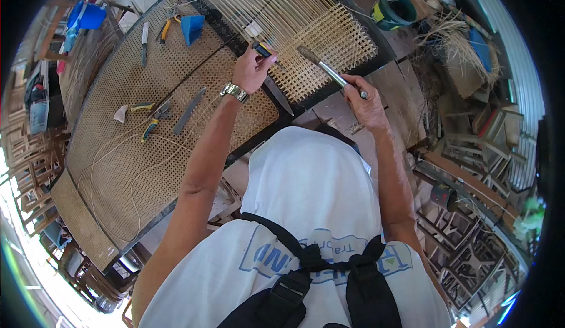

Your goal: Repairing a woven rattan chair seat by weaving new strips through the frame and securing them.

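My left hand [253, 69] is closed round a screwdriver [262, 50] with a yellow and black handle; its thin shaft points down toward the cane. In my right hand [366, 102] is a hammer-like tool [334, 75] with a silver metal handle and a brown head, held over the woven part. Beneath both hands lies a cane panel [322, 50], closely woven at the near end and with loose parallel strips at the far end. A flat pointed metal blade [278, 97] rests at the panel's near left edge, below my left hand.
On the cane-topped table, left, lie a knife [145, 44], yellow-handled pliers [164, 31], a blue piece [192, 30], more pliers [150, 129], a flat blade [189, 111] and loose strands. A green bucket [394, 10] stands far right; stacked chair frames [471, 263] crowd the right.
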Motion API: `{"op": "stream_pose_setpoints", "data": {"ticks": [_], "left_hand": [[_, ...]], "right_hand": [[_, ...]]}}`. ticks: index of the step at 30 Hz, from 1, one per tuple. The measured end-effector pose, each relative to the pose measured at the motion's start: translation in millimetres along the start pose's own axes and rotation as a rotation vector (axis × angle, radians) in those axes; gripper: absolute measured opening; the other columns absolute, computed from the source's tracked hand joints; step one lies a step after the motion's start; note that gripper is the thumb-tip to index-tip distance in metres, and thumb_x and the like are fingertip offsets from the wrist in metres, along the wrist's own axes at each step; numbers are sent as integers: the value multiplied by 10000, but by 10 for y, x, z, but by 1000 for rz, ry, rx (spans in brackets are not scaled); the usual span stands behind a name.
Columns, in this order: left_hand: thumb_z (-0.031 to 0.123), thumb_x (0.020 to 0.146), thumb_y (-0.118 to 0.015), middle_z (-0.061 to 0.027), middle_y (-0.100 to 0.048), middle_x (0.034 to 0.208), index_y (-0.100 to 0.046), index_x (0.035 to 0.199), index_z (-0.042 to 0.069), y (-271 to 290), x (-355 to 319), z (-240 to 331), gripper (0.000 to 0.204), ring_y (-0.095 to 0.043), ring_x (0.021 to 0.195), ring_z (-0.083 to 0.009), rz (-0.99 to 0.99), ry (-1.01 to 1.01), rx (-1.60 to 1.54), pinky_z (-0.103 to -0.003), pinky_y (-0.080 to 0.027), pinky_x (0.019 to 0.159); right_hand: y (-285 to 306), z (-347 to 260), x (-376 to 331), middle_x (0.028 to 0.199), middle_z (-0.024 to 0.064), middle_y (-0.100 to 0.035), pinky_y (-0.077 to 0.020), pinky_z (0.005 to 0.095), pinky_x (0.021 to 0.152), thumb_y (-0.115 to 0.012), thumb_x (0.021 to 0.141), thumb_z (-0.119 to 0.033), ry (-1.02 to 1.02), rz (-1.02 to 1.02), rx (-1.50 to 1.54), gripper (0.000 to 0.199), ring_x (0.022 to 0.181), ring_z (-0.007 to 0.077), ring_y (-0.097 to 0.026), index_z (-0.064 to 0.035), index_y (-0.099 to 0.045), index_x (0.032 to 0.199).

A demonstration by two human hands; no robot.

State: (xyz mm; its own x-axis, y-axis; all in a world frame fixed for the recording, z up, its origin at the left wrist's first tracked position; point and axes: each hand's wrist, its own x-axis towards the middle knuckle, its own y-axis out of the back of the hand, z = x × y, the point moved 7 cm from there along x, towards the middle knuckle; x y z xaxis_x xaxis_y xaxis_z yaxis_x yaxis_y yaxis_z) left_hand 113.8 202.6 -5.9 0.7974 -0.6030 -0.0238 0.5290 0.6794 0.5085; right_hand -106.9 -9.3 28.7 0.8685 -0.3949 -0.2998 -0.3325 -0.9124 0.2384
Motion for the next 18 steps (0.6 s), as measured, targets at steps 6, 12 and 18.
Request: {"op": "stream_pose_setpoints", "data": {"ticks": [6, 12, 18], "left_hand": [[278, 921, -731, -106, -748, 903, -668, 1092, 88, -106, -16, 9, 263, -736, 811, -239, -75, 30, 103, -353, -557, 699], [253, 913, -741, -82, -715, 800, -636, 1096, 96, -86, -53, -85, 263, -716, 722, -209, 60, -98, -242, -352, -540, 663], [266, 910, -749, -56, -671, 724, -620, 1134, 101, -228, -67, -154, 306, -669, 638, -184, -12, -33, -27, -348, -514, 617]], "right_hand": [[-81, 167, 64, 790, -10, -580, -431, 239, 644, -605, 993, -153, -35, 53, 23, 282, 729, 65, -502, -26, -661, 1239], [-150, 17, -6, 778, -41, -548, -368, 204, 557, -580, 1012, -169, 46, -110, -94, 290, 651, 31, -454, -35, -669, 1253], [-64, 16, -24, 794, -2, -586, -460, 247, 675, -595, 995, -152, -6, 70, -26, 288, 748, 73, -533, -17, -664, 1240]]}}
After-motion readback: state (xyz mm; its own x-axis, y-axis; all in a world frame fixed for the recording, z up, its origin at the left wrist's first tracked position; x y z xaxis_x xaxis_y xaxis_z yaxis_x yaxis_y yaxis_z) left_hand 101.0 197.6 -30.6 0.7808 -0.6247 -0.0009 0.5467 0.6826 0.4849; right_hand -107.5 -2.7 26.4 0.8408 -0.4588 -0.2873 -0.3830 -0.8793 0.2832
